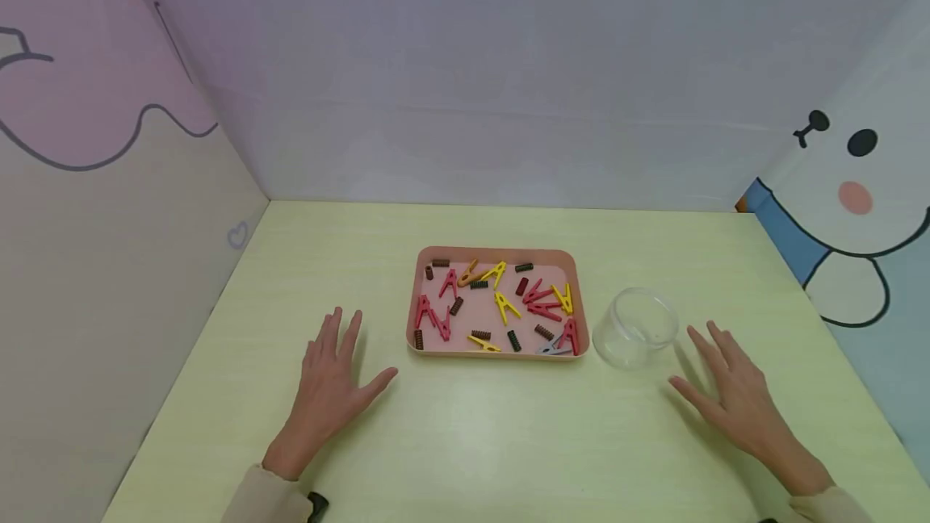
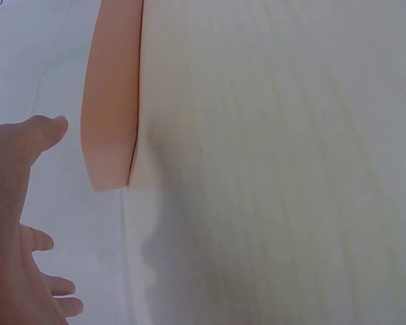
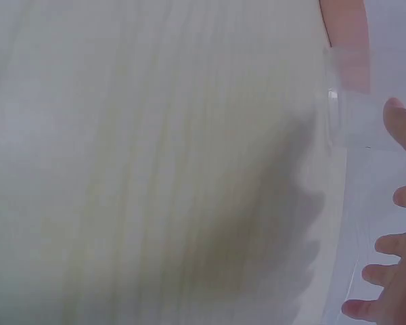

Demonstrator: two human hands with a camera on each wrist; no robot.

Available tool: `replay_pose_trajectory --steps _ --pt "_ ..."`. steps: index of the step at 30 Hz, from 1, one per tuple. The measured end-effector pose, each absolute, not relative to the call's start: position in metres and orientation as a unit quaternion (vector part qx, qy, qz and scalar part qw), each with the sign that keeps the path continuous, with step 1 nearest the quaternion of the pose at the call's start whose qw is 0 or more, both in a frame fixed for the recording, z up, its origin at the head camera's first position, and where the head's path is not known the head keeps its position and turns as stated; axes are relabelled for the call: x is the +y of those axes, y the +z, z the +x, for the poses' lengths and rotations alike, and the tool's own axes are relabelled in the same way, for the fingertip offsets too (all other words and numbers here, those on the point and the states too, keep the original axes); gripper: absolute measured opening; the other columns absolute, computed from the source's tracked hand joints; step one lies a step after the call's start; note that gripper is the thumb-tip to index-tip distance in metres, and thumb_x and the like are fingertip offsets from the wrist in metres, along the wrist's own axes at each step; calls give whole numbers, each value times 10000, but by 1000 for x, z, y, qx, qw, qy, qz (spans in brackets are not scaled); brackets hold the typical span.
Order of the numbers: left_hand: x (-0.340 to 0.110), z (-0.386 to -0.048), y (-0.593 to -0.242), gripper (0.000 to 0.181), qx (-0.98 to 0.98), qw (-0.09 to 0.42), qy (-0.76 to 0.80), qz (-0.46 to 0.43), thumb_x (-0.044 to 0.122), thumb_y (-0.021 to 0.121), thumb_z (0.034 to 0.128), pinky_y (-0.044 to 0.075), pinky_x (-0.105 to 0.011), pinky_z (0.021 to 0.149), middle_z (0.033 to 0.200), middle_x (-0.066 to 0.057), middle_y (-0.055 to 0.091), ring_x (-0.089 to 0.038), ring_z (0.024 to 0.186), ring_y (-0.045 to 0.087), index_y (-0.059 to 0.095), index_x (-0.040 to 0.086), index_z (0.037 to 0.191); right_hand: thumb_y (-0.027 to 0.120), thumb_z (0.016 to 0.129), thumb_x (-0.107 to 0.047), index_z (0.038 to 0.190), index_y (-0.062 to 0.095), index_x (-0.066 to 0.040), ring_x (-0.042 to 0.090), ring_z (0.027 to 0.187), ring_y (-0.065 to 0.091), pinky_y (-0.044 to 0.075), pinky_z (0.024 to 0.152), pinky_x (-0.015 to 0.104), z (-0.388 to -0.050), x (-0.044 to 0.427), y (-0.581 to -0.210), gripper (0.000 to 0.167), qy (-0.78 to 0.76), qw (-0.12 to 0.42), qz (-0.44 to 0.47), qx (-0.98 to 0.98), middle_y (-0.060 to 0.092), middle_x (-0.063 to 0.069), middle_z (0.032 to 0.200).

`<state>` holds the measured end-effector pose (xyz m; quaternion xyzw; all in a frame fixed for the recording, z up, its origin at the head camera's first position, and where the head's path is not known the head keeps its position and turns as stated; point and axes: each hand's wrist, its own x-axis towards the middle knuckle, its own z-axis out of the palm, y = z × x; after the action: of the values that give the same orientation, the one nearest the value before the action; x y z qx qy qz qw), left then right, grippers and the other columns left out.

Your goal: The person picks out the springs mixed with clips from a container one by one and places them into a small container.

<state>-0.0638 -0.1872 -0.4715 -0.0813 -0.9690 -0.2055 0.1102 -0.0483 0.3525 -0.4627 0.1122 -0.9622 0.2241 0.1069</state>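
Up at twelve o'clock sits the tray (image 1: 476, 315), strewn with clips (image 1: 500, 299) and springs (image 1: 514, 340); clear cup (image 1: 630, 337) just beside it at three; left hand (image 1: 328, 390) out at the tray's eight, right hand (image 1: 737, 398) at its four, both spread over the table (image 1: 508, 442), fingers parted, gripping nothing; for a clean pick, I'd back thumb and one fingertip across a spring's sides, since it could roll; clips look best nipped one by one, above all in the four o'clock corner, where grey and red crowd together; and mind the cup with that right hand
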Motion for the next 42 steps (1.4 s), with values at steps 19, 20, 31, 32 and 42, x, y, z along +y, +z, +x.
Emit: replay_pose_trajectory --steps 19,20,31,32,42 --pt "-175 -65 -467 871 -947 55 -313 -58 465 727 793 437 -603 898 1517 -108 243 -327 1352 282 287 168 1484 808 636 75 1094 651 -31 -2 856 559 447 665 65 -40 336 -445 496 311 211 145 -915 604 19 1028" --pt "-174 -65 -467 866 -945 53 -317 -57 457 730 793 427 -600 915 1515 -108 248 -325 1354 280 290 170 1482 806 628 88 1087 656 -31 -3 856 563 448 666 66 -41 334 -444 498 319 216 149 -911 609 17 1018" --pt "-168 -73 -465 788 -918 63 -384 -72 380 738 814 440 -498 957 1478 -105 326 -281 1306 377 339 165 1458 805 532 177 1068 673 -18 43 851 590 468 668 75 -41 316 -430 586 356 258 175 -881 634 15 990" --pt "-168 -74 -466 780 -914 64 -393 -76 365 741 816 452 -481 949 1475 -107 332 -275 1300 385 343 166 1456 805 524 179 1065 674 -16 45 852 591 470 669 76 -41 315 -429 589 357 261 179 -879 636 21 989" --pt "-161 -81 -465 738 -891 50 -443 -82 283 753 818 490 -413 908 1464 -54 369 -243 1271 431 375 137 1435 799 543 173 1063 675 2 58 855 600 483 670 85 -42 301 -420 561 377 255 201 -868 644 69 999"
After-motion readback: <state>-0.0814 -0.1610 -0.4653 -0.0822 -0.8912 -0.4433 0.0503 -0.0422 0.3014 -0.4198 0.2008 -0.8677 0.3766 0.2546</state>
